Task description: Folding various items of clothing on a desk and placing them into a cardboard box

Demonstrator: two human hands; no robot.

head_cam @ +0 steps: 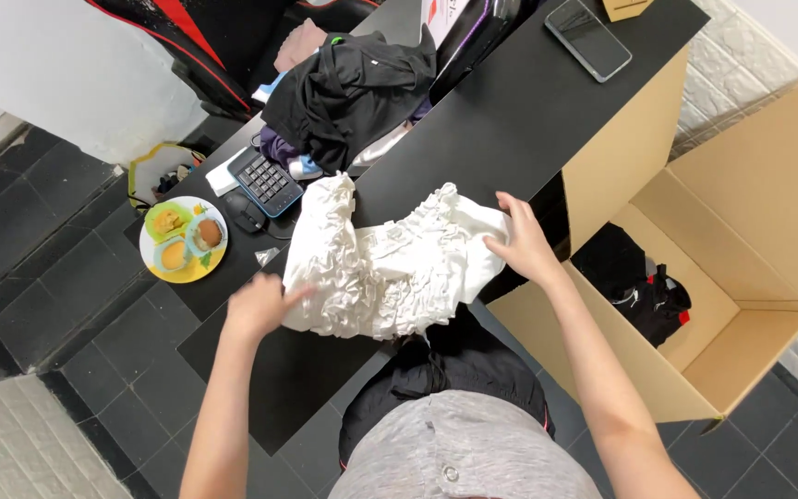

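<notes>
Head view, looking straight down. Both forearms reach forward from the bottom edge, bare, elbows bent slightly outward.

Left hand [256, 305]: palm down, fingers stretched toward the right and resting flat on the lower left edge of the white ruffled garment [385, 259]. Hand is open, pressing rather than gripping; slight motion blur at the fingertips.

Right hand [521, 242]: palm down at the garment's right edge, fingers spread and curved over the cloth, thumb pointing left. Also open; whether any fabric is pinched beneath it cannot be told.

Garment: spread in an arch across the near part of the black worktop [528, 111], its lower hem at the worktop's front edge, just above the person's lap.

Surroundings:
- Pile of dark clothes [348, 92] at the far side of the worktop, well apart from both hands.
- Small keypad [265, 180] just beside that pile, near the garment's upper left corner; a black mouse [247, 214] just below it.
- Round plate [183, 242] with cupcakes at the worktop's left end.
- Phone [588, 39] lying flat at the far right corner.
- Open cardboard box [750, 305] on the floor to the right, a black garment [639, 286] lying inside it.
</notes>
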